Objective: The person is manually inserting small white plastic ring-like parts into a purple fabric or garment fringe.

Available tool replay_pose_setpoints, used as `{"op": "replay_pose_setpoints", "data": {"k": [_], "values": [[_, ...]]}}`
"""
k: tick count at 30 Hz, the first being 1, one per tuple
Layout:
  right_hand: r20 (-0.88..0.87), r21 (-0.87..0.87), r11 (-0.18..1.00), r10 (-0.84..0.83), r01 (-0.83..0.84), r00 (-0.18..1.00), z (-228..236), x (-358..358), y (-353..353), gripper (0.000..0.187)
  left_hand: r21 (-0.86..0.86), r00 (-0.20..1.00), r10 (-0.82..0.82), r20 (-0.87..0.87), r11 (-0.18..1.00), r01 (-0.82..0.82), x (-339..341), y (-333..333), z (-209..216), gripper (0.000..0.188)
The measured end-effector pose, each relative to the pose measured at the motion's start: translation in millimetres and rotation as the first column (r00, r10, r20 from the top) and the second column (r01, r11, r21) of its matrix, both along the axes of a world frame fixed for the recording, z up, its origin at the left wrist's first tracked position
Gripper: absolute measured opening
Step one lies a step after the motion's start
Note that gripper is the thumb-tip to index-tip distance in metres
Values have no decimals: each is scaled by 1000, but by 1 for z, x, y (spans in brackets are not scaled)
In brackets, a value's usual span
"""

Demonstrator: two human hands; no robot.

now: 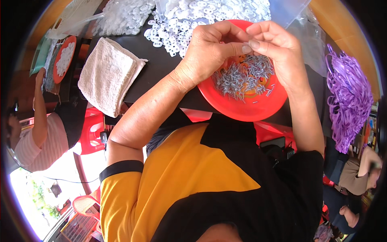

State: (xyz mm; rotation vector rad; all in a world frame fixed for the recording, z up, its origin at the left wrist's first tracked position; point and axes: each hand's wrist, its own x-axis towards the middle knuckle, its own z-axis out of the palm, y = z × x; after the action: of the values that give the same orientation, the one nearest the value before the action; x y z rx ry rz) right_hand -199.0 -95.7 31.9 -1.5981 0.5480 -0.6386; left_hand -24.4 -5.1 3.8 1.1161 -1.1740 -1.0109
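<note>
My left hand (210, 47) and my right hand (281, 47) meet above the far part of a red plastic bowl (252, 113). On each, thumb and fingers are pinched together, and the fingertips nearly touch. Whatever they hold is too small or too covered to make out. Inside the bowl lies a loose heap of small grey screw-like pieces (238, 82). Just beyond my left hand, a spread of small white plastic pieces with holes (171, 37) covers part of the dark table.
A folded cream towel (109, 76) lies left of my left forearm. Bags of white pieces (123, 18) stand at the back. Purple ribbon strands (348, 97) hang at the right. One co-worker (50, 137) sits at the left beside another red dish (63, 59); people also sit at the right.
</note>
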Motion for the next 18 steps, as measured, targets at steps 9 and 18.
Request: {"op": "replay_pose_setpoints", "data": {"k": [9,18], "values": [[91,-84,992,-82,90,992,-3,2,9,14,-153,989,100,107,985,-83,3,0,-4,18],[-332,-848,452,-49,-276,942,-15,-3,15,13,-149,983,158,-98,974,-171,14,-2,-14,10]]}}
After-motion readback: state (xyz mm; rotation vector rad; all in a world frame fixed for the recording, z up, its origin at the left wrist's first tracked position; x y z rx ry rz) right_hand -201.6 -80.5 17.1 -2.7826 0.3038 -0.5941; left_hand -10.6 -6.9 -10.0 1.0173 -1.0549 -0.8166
